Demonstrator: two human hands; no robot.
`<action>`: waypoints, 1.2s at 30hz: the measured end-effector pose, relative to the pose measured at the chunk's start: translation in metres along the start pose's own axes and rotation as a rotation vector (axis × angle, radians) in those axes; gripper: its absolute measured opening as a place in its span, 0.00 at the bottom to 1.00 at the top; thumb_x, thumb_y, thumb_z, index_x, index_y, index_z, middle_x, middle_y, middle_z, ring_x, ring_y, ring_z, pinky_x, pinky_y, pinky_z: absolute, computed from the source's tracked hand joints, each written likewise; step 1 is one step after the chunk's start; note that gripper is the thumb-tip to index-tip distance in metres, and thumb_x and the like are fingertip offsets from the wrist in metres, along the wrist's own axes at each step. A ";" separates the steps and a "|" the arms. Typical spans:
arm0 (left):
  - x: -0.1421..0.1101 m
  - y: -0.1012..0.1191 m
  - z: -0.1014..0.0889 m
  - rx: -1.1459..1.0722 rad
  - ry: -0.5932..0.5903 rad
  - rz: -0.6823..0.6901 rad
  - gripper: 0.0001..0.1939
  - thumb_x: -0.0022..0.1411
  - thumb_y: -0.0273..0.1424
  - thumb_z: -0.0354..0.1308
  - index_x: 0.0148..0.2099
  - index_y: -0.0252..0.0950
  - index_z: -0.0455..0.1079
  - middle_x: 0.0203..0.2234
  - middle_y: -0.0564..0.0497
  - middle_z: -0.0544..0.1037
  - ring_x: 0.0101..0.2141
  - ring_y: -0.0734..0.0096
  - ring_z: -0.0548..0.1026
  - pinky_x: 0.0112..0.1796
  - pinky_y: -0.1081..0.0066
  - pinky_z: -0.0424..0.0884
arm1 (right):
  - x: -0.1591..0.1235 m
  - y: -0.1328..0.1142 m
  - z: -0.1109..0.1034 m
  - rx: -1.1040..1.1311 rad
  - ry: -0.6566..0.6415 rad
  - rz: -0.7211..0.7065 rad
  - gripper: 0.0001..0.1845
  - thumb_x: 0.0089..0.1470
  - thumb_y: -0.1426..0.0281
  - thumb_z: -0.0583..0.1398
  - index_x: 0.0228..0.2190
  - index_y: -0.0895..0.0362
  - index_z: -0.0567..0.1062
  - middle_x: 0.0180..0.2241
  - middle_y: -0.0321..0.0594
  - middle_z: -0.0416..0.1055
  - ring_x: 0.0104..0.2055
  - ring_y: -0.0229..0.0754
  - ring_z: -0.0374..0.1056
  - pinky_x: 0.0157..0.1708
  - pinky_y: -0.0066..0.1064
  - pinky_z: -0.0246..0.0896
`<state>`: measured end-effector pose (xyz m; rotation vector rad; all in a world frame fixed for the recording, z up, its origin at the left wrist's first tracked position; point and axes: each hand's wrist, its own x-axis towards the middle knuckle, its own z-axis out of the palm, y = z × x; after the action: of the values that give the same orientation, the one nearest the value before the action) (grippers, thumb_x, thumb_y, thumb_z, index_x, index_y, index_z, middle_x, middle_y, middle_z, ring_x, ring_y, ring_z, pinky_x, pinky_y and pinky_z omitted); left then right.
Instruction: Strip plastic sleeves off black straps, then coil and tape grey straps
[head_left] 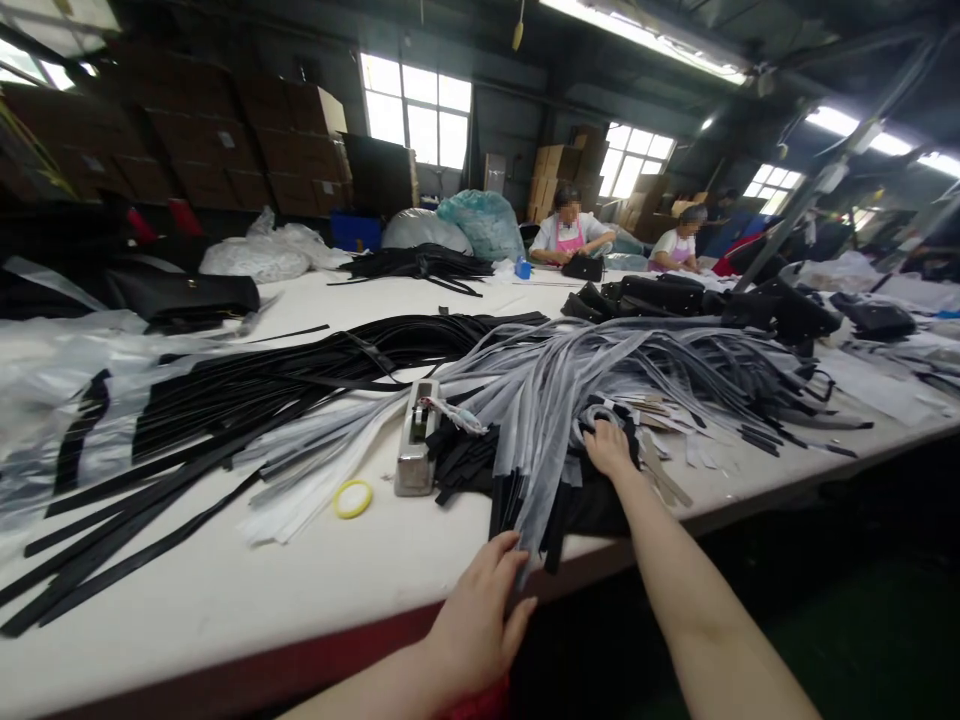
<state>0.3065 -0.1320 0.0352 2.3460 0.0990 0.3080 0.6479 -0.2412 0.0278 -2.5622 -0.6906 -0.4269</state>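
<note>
My left hand (480,615) rests at the near table edge, fingers stretched out flat, touching the hanging ends of black straps (517,500) wrapped in translucent sleeves. My right hand (609,448) reaches further in and its fingers curl down onto a bundle of black straps and grey plastic-sleeved strips (570,390); what the fingertips grip is hidden. A metal tape dispenser (415,440) stands just left of the bundle. A yellow tape ring (352,498) lies on the white table (300,590).
Long black straps (225,410) fan across the table's left. Clear plastic bags (45,390) lie far left. Black handbags (675,295) pile at the back right. Two people in pink aprons (568,235) sit at the far end. Cardboard boxes (225,140) line the wall.
</note>
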 end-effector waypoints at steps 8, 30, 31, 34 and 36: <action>0.022 -0.018 0.001 0.293 -0.107 -0.295 0.20 0.56 0.41 0.60 0.45 0.33 0.69 0.42 0.40 0.73 0.45 0.52 0.72 0.47 0.57 0.68 | -0.018 -0.018 -0.021 0.045 0.020 0.079 0.21 0.57 0.66 0.51 0.46 0.65 0.71 0.47 0.60 0.71 0.50 0.55 0.66 0.50 0.42 0.56; -0.041 -0.027 -0.097 -1.207 -0.424 -0.493 0.22 0.60 0.48 0.56 0.41 0.31 0.69 0.26 0.48 0.78 0.19 0.76 0.72 0.23 0.76 0.67 | -0.126 -0.162 -0.069 -0.030 -0.270 -0.886 0.23 0.47 0.83 0.53 0.44 0.56 0.73 0.35 0.42 0.72 0.41 0.45 0.68 0.60 0.44 0.50; -0.051 -0.029 -0.102 -1.257 -0.511 -0.475 0.23 0.60 0.48 0.57 0.42 0.31 0.70 0.25 0.47 0.78 0.19 0.76 0.72 0.22 0.77 0.66 | -0.124 -0.162 -0.073 -0.086 -0.244 -0.904 0.23 0.48 0.83 0.53 0.44 0.56 0.74 0.33 0.42 0.71 0.39 0.45 0.67 0.60 0.43 0.51; -0.082 -0.042 -0.118 -1.288 -0.767 -0.450 0.24 0.61 0.48 0.56 0.40 0.28 0.72 0.20 0.47 0.76 0.16 0.75 0.70 0.18 0.77 0.63 | -0.117 -0.159 -0.086 -0.200 -0.176 -0.933 0.21 0.51 0.82 0.52 0.44 0.57 0.74 0.32 0.42 0.70 0.38 0.45 0.66 0.60 0.41 0.52; -0.098 -0.052 -0.127 -1.283 -0.814 -0.460 0.23 0.61 0.47 0.56 0.36 0.28 0.72 0.14 0.51 0.71 0.12 0.76 0.65 0.15 0.77 0.59 | -0.115 -0.156 -0.092 -0.239 -0.174 -0.951 0.21 0.52 0.82 0.52 0.45 0.58 0.74 0.32 0.43 0.70 0.38 0.45 0.67 0.59 0.42 0.52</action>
<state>0.1805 -0.0241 0.0671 0.9796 0.0206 -0.6498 0.4535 -0.2118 0.1126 -2.3267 -2.0259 -0.5970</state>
